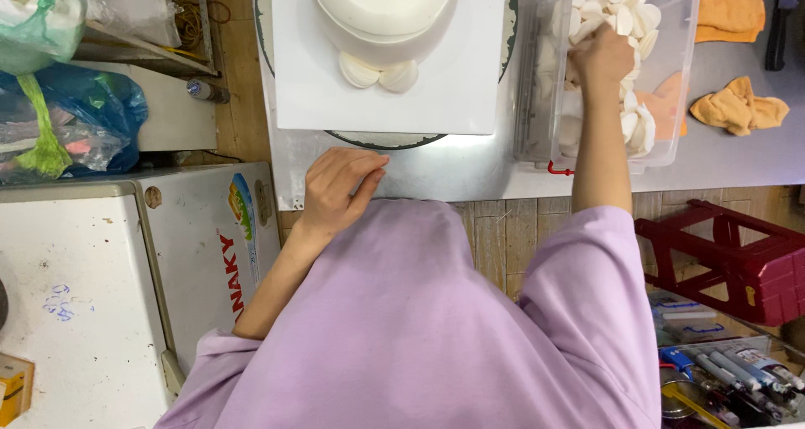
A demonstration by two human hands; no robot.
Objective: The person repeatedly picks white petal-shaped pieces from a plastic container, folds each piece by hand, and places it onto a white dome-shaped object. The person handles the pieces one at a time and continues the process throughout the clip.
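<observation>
steel counter [470, 167] runs across the top of the view, with a wooden floor showing below its edge and a white chest freezer [92, 295] standing to the left. on the counter sits a white square board [302, 77] over a dark round turntable [381, 140], and on it a white cake [384, 14], set right at the person's front so both hands can reach it. two pale round discs [379, 72] lean against the cake's lower side, touching each other.

the right hand [602, 58] is down inside a clear plastic tub [537, 102] just beside the board, sunk among a heap of the same white discs [627, 14]; its fingers are curled downward into the pile, though whether they have hold of one i cannot tell (the knuckles hide it). the tub is kept close, probably so the reach is short.

the left hand [337, 190] rests on the counter's near edge, fingers loosely bent and gathered, holding nothing, as if steadying.

orange cloths [738, 109] lie off to the right, a red plastic stool [738, 257] stands below, and blue bags [71, 119] are heaped at the left.
</observation>
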